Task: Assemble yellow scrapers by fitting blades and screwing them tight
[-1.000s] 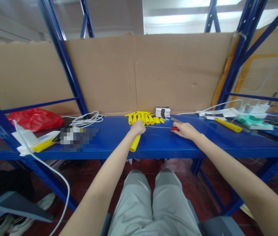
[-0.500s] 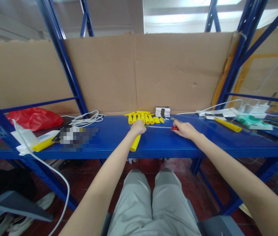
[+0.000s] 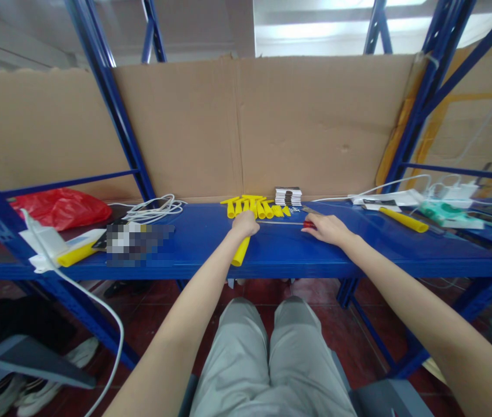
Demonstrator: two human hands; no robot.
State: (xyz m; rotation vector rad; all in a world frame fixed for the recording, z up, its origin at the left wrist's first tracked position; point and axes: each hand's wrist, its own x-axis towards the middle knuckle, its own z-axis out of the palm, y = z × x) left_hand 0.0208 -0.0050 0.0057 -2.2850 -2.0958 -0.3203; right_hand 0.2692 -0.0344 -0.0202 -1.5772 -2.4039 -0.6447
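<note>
My left hand (image 3: 244, 225) is closed around a yellow plastic tube-shaped handle (image 3: 240, 252), whose wider end sticks out toward the shelf's front edge. In my right hand (image 3: 327, 227) is a screwdriver with a red handle (image 3: 309, 224). Its long thin metal shaft (image 3: 280, 223) lies level and reaches left to the top of the yellow handle, where my left fingers hide the tip. Just behind my hands stands a row of yellow plastic parts (image 3: 261, 209). Small silvery screws (image 3: 295, 209) lie in a little heap beside them.
A stack of white cards (image 3: 288, 196) stands against the cardboard wall (image 3: 306, 127). At right lie another yellow handle (image 3: 403, 220), a green-and-white packet (image 3: 449, 215) and cables. A coiled white cable (image 3: 159, 209) and red plastic bag (image 3: 61, 209) sit left. Blue posts (image 3: 126, 127) flank the shelf.
My right hand and the screwdriver handle look slightly turned and shifted a little left. My left hand keeps its hold on the yellow handle.
</note>
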